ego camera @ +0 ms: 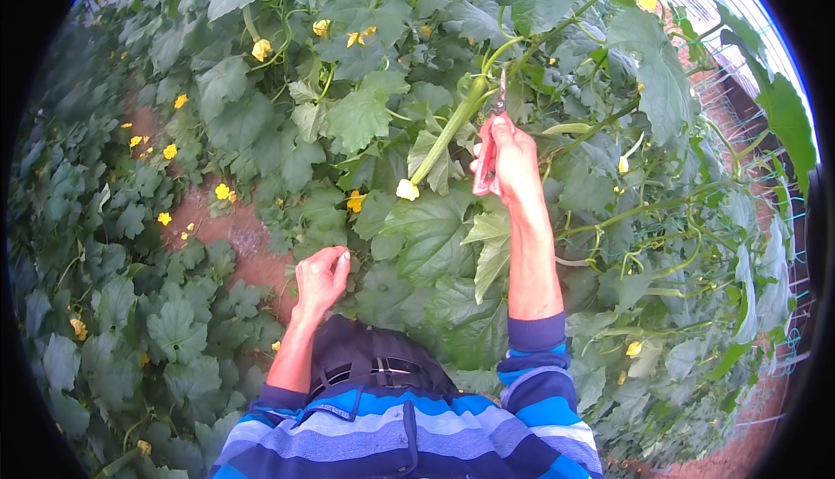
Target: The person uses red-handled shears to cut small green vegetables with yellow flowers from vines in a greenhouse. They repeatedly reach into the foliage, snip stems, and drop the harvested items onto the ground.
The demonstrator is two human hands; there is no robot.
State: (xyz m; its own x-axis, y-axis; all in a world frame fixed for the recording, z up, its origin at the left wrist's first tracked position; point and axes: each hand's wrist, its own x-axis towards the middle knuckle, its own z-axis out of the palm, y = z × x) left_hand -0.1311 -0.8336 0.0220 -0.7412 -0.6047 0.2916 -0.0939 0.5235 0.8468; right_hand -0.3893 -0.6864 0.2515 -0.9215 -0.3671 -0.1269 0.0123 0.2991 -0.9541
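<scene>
My right hand (512, 153) grips red-handled pruning snips (486, 153), whose narrow metal blades point up. Just left of the blades hangs a long, ridged green gourd (450, 130), probably a luffa, with a pale yellow flower (408, 189) at its lower end. Its curved stalk meets a thick vine (554, 29) above. Whether the blades touch any stem I cannot tell. Low on the left, my left hand (321, 277) is loosely curled with its thumb against the fingers, apart from the gourd; nothing shows in it.
Dense leafy vines with yellow flowers (223, 191) surround me. Reddish soil (241, 225) shows at the left. Green netting (789, 218) runs down the right side beside more soil. A second slender fruit (566, 129) lies right of the snips. A dark bag (378, 355) is at my waist.
</scene>
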